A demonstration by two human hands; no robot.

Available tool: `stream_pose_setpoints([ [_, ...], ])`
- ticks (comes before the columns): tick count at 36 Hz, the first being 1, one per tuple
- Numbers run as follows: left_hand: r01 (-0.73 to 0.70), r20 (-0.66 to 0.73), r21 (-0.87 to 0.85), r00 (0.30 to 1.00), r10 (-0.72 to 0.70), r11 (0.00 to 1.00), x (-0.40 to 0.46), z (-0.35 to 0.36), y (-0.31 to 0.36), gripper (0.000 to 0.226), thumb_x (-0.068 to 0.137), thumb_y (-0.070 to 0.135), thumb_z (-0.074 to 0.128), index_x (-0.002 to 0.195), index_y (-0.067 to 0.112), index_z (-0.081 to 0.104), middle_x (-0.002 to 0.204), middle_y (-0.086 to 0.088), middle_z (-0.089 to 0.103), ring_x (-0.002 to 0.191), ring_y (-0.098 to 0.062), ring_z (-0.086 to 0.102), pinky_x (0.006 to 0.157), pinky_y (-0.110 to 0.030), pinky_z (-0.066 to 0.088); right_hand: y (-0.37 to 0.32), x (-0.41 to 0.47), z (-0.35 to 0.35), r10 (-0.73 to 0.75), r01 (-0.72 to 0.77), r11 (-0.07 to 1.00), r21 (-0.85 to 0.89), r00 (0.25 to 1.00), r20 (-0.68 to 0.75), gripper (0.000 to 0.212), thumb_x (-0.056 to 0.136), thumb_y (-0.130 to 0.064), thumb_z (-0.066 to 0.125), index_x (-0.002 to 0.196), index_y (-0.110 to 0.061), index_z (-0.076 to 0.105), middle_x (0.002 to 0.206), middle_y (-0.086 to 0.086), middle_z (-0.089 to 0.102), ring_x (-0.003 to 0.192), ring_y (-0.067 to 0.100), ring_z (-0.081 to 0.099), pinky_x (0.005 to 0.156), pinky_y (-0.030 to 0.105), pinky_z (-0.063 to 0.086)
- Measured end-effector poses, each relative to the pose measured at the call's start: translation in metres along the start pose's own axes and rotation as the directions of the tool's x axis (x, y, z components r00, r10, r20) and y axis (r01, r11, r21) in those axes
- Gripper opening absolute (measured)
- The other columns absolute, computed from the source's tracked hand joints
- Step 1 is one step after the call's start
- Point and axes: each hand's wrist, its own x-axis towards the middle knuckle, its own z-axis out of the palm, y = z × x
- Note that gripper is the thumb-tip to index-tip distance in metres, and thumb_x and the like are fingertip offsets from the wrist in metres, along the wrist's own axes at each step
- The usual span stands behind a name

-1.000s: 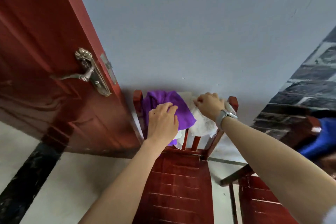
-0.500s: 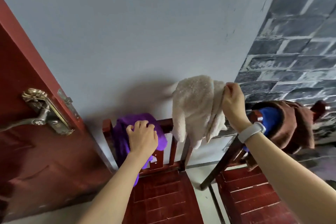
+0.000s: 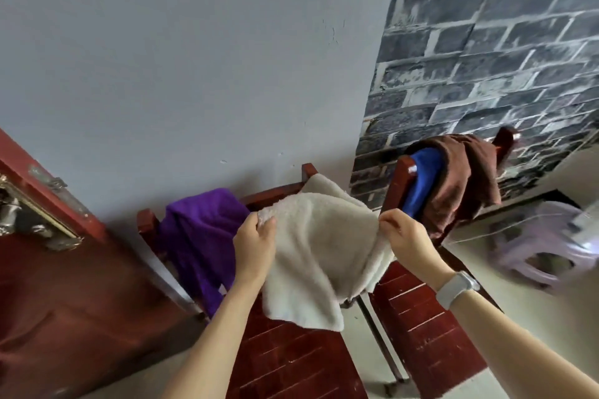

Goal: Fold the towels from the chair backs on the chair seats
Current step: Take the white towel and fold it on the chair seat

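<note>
Head view: folding is barely starting. White towel is hanging in the air above the near seat of the left chair, its far edge possibly touching the chair back, and no fold is showing in it. Purple towel is hanging on the left part of that chair back, untouched. Blue towel and brown towel are draping the back of the right chair, also untouched. So by my judgement all four towels are left to do, and both seats are showing no folded towel.

Left hand is reaching forward with its grip pinching the towel's left top corner between thumb and fingers. Right hand, wearing a pale wristband, is pinching the right top corner likewise. Both arms are stretching out side by side, spreading the towel between them.
</note>
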Motion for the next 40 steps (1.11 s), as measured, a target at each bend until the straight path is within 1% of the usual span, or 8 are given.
stream_pose_setpoints([
  [3,-0.010,0.029,0.079,1.000,0.008,0.997,-0.002,-0.010,-0.010,0.007,0.089,0.013,0.054,0.086,0.012,0.059,0.075,0.006,0.057,0.072,-0.011,0.050,0.064,-0.025,0.036,0.029,-0.011,-0.012,0.132,-0.136,0.991,-0.017,0.983,-0.127,0.013,0.090,-0.006,0.051,0.083,-0.015,0.058,0.083,0.002,0.062,0.079,0.017,0.054,0.070,0.024,0.036],
  [6,-0.062,0.146,0.124,0.988,0.044,0.990,-0.004,-0.009,-0.015,0.019,0.088,0.010,0.054,0.104,0.012,0.063,0.093,0.004,0.064,0.088,-0.013,0.056,0.076,-0.023,0.040,0.036,-0.016,-0.016,0.196,-0.192,0.981,0.037,0.957,-0.212,0.014,0.091,-0.007,0.048,0.083,-0.015,0.056,0.085,0.002,0.060,0.082,0.019,0.053,0.074,0.027,0.037],
  [12,0.105,0.495,0.173,0.851,-0.179,0.979,-0.013,0.013,-0.018,0.044,0.085,0.034,0.061,0.125,0.026,0.046,0.102,0.007,0.063,0.085,-0.005,0.058,0.071,-0.016,0.039,0.001,-0.017,-0.003,-0.021,0.021,0.995,0.100,1.000,0.006,0.016,0.089,-0.005,0.054,0.082,-0.018,0.059,0.076,-0.011,0.060,0.074,0.002,0.055,0.067,0.007,0.038],
  [16,-0.045,0.635,0.244,0.762,-0.124,0.969,-0.031,0.031,-0.020,0.074,0.074,0.052,0.067,0.138,0.036,0.033,0.116,0.014,0.048,0.108,-0.007,0.051,0.083,-0.018,0.038,-0.023,-0.016,-0.006,-0.158,0.135,0.970,0.203,0.983,0.098,0.019,0.089,-0.003,0.054,0.084,-0.020,0.060,0.079,-0.013,0.061,0.076,-0.002,0.056,0.071,0.008,0.042],
  [19,-0.105,0.574,0.119,0.819,0.018,0.987,-0.040,0.041,-0.013,0.043,0.079,0.038,0.067,0.119,0.043,0.052,0.095,0.026,0.058,0.084,0.014,0.053,0.071,-0.008,0.039,-0.031,-0.013,-0.012,-0.199,0.170,0.944,0.284,0.977,0.075,0.021,0.088,-0.001,0.054,0.085,-0.020,0.061,0.081,-0.012,0.063,0.075,-0.008,0.057,0.071,0.006,0.044],
  [27,-0.268,0.321,0.065,0.918,0.234,0.961,-0.042,0.043,0.008,0.006,0.085,0.015,0.063,0.079,0.016,0.065,0.067,0.010,0.061,0.061,0.002,0.055,0.056,-0.008,0.039,0.010,-0.018,0.003,0.175,-0.174,0.985,0.022,0.977,-0.118,0.029,0.089,-0.007,0.051,0.117,-0.007,0.056,0.114,0.003,0.056,0.100,0.012,0.051,0.089,0.018,0.037],
  [34,-0.269,0.416,0.044,0.881,0.227,0.962,-0.046,0.039,0.018,0.015,0.086,0.011,0.061,0.099,0.007,0.068,0.084,0.004,0.062,0.079,-0.009,0.058,0.070,-0.009,0.041,0.007,-0.056,0.036,0.093,-0.213,0.953,0.216,0.884,0.459,0.022,0.085,-0.007,0.056,0.088,-0.028,0.062,0.079,-0.017,0.065,0.074,-0.007,0.061,0.062,0.009,0.044],
  [40,-0.253,0.368,0.072,0.906,0.210,0.965,-0.046,0.023,0.013,0.022,0.088,0.010,0.058,0.109,0.006,0.064,0.092,0.006,0.059,0.084,0.002,0.055,0.074,-0.002,0.040,-0.004,-0.060,0.055,0.070,-0.267,0.914,0.306,0.846,0.528,0.025,0.086,-0.005,0.053,0.079,-0.027,0.062,0.063,-0.012,0.063,0.057,-0.005,0.058,0.054,0.010,0.045],
])
